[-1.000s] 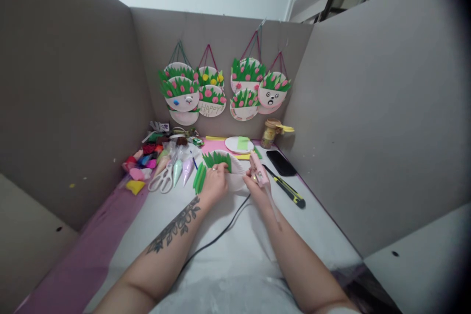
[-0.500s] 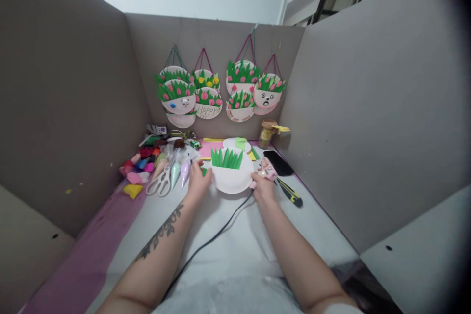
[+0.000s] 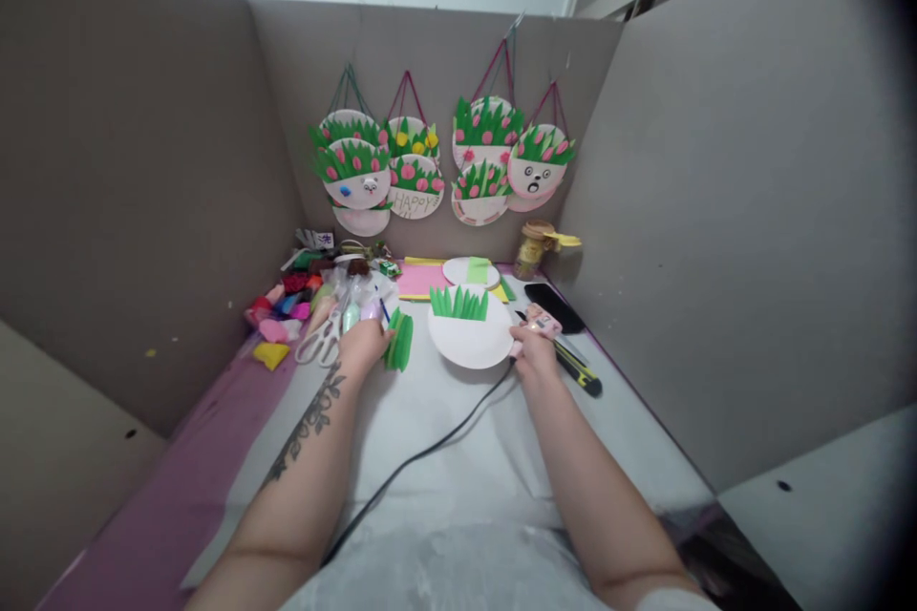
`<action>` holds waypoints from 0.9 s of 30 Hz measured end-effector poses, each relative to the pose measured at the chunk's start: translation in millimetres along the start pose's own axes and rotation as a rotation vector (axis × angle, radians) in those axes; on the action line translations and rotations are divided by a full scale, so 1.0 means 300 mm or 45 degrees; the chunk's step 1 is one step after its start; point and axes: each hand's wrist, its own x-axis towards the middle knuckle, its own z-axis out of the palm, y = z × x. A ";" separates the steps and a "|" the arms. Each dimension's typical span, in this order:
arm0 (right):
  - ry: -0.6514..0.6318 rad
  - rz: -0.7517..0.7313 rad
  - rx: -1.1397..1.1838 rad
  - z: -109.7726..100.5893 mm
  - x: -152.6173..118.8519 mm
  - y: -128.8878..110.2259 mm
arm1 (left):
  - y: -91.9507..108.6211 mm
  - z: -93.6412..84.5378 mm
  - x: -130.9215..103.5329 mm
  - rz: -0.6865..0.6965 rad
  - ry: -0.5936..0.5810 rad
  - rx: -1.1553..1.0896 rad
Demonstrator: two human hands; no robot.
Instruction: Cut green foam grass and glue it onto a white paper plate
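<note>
A white half-plate pocket with upright green paper grass, a paper plate basket (image 3: 471, 344), lies in front of me. My left hand (image 3: 364, 344) is to its left, fingers curled at the edge of a green paper grass strip (image 3: 399, 341); the fingertips are partly hidden. Beside the plate's right rim, my right hand (image 3: 534, 350) is closed around the handle of a small pink glue gun (image 3: 543, 319). A black cord (image 3: 437, 444) runs from there toward my body. Whether these fingers also touch the rim, I cannot tell.
Behind my left hand lie white scissors (image 3: 319, 341), piping bags (image 3: 351, 315) and colourful clay packs (image 3: 272, 329). A box cutter (image 3: 580, 370), black phone (image 3: 553, 307) and brown-lidded jar (image 3: 530, 253) are on the right. Finished plate baskets (image 3: 358, 186) hang on the grey back panel (image 3: 287, 48).
My left hand has moved left, away from the plate, and the green strip beside it has come into fuller view. My right hand stays by the plate's right rim. The camera view has shifted.
</note>
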 end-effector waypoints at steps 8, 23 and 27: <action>-0.106 0.088 -0.061 0.019 -0.058 0.028 | -0.019 0.043 0.040 -0.033 0.019 -0.079; -0.158 0.092 -0.080 0.027 -0.081 0.050 | -0.052 0.002 0.046 0.113 0.187 -0.282; -0.126 0.060 -0.074 0.019 -0.064 0.050 | -0.052 0.006 0.042 0.109 0.218 -0.354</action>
